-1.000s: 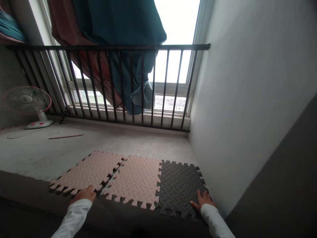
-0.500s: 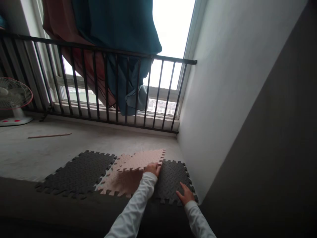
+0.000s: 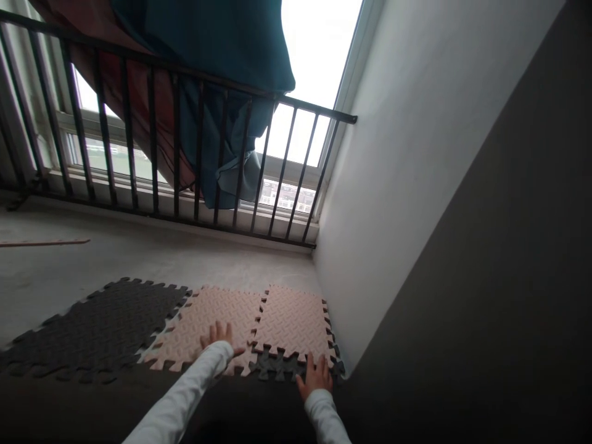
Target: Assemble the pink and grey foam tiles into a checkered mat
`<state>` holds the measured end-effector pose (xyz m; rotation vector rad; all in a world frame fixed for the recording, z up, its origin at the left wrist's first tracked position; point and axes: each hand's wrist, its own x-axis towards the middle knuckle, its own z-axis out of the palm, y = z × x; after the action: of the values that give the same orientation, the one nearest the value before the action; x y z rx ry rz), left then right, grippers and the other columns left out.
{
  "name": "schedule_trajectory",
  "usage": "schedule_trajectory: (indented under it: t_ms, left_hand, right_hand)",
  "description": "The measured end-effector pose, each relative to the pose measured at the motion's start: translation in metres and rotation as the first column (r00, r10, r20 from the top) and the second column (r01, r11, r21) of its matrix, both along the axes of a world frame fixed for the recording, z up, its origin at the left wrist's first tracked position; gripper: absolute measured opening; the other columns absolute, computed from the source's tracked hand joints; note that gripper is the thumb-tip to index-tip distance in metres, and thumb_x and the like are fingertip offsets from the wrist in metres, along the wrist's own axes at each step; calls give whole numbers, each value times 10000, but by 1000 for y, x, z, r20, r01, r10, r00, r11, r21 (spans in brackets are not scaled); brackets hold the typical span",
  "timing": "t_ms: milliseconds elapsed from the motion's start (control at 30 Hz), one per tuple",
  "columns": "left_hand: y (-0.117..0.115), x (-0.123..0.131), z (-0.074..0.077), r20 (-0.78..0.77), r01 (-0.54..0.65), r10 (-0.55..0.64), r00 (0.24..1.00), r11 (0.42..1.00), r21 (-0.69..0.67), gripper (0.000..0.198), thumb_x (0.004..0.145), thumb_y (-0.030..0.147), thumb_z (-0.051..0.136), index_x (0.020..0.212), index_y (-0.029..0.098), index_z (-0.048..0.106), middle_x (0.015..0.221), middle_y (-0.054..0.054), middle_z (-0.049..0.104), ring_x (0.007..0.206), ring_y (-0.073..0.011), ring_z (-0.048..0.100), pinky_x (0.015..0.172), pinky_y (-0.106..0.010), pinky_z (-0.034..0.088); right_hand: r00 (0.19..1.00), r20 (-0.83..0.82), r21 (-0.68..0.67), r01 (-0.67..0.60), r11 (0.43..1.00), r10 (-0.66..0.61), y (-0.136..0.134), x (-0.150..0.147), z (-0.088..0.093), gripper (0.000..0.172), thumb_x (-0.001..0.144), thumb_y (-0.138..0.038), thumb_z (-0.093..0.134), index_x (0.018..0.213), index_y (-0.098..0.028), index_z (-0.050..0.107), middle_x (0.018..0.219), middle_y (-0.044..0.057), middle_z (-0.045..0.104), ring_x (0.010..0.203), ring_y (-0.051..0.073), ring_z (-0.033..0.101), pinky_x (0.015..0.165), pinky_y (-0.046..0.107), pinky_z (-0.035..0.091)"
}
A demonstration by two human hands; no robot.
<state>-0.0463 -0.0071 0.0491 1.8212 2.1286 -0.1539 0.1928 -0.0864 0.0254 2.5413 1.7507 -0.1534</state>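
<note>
Two pink foam tiles were laid side by side on the concrete floor (image 3: 97,259), the left tile (image 3: 203,311) and the right tile (image 3: 291,324) meeting along a toothed seam. The left hand (image 3: 218,339) was pressed flat on the left tile, its fingers spread, with nothing gripped. The right hand (image 3: 317,377) lay open at the lower edge of the right tile, and no grip was seen there either. A dark foam tile (image 3: 92,327) was set against the left tile. Such teeth were best seated by even downward pressure, tab by tab along the seam. A second dark tile (image 3: 277,365) was shown only by a few teeth between the hands. Whether the seams had fully locked could not be told.
</note>
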Motion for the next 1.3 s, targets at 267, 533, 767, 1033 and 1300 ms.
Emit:
schedule_trajectory:
  t_ms: [267,533,767,1033,1300]
  left_hand:
    - [-3,-46,-41,-105,-23,24,994,1000,14,770,636,620,381,1298,271,198,1415,-67,84,1276,-293,53,951,-573,102]
    - [8,-48,-64,-77,-41,44,996,999,36,825,552,643,446,1275,305,238,1409,-54,100,1273,-310,43,930,-603,70]
    - [8,-49,-92,-75,-47,58,996,989,137,780,532,581,520,1239,317,321,1396,-45,178,1268,-330,53,922,-618,46]
    - [0,-47,-81,-98,-42,56,994,989,142,777,534,564,541,1239,329,312,1398,-46,159,1273,-315,38,922,-618,-9]
    - [5,-52,-87,-84,-42,46,995,998,45,836,510,596,543,1255,330,269,1409,-57,122,1267,-343,-12,902,-639,-26]
  right_hand:
    - [991,37,-83,133,988,-130,50,-40,-19,801,664,-624,367,1313,-181,215,1334,247,226,1192,432,199,884,657,36]
    - [989,64,-40,137,990,-134,121,-29,-18,816,660,-683,306,1308,-194,224,1326,257,235,1186,425,219,869,658,30]
    - [997,24,-16,73,997,-73,187,-5,-23,848,646,-705,301,1310,-185,214,1337,268,189,1191,418,210,876,643,43]
    - [997,27,-17,76,997,-76,236,5,-26,909,608,-759,242,1318,-197,169,1349,269,136,1208,406,169,898,605,11]
    - [997,70,-12,38,999,-37,247,10,-31,849,630,-752,183,1310,-244,194,1344,237,194,1204,402,193,918,563,43]
